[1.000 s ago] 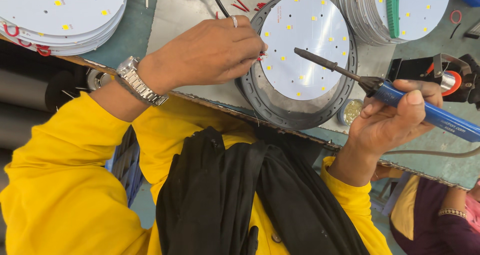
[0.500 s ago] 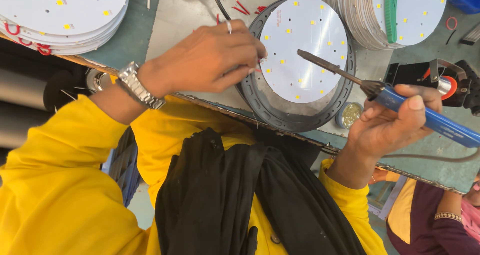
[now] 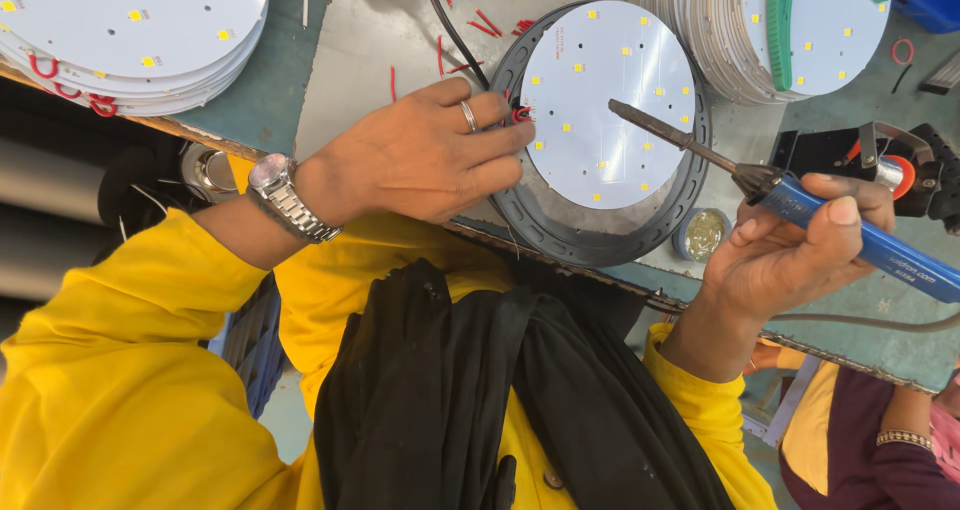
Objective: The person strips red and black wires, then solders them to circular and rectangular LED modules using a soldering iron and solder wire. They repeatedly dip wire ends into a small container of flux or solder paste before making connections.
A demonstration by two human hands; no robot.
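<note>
Gripping firm, the right hand (image 3: 790, 260) is wrapped around the blue handle of a soldering iron (image 3: 800, 205), thumb pressed on top, and the dark metal tip hangs over the right half of the round white LED board (image 3: 610, 105); whether tip and board actually touch, I cannot tell. Over on the other side the left hand (image 3: 420, 155) has its fingers pinched together on a small red wire (image 3: 522, 114) right at the board's left edge, ring on one finger, silver wristwatch (image 3: 285, 200) on the wrist. Biggest thing on the bench: the grey metal work surface (image 3: 380, 40), with loose red wire offcuts (image 3: 485, 20) scattered on it. Top left, a tall stack of white round boards (image 3: 130, 30) with red wires (image 3: 60, 85) poking out at the rim. Top right, a second stack of boards (image 3: 760, 40) fanned out, with a green strip (image 3: 778, 15) lying on top. Centre stage, the dark ring housing (image 3: 600, 240) acts as the container here, and the white board dotted with yellow LED chips sits inside it, slightly tilted. Just beside the ring's lower right edge sits a small round tin (image 3: 702, 234) holding a yellowish mass. Behind the iron, a black stand with a red-orange part (image 3: 895, 170). Bottom right, another person's arm with a bracelet (image 3: 905, 438).
</note>
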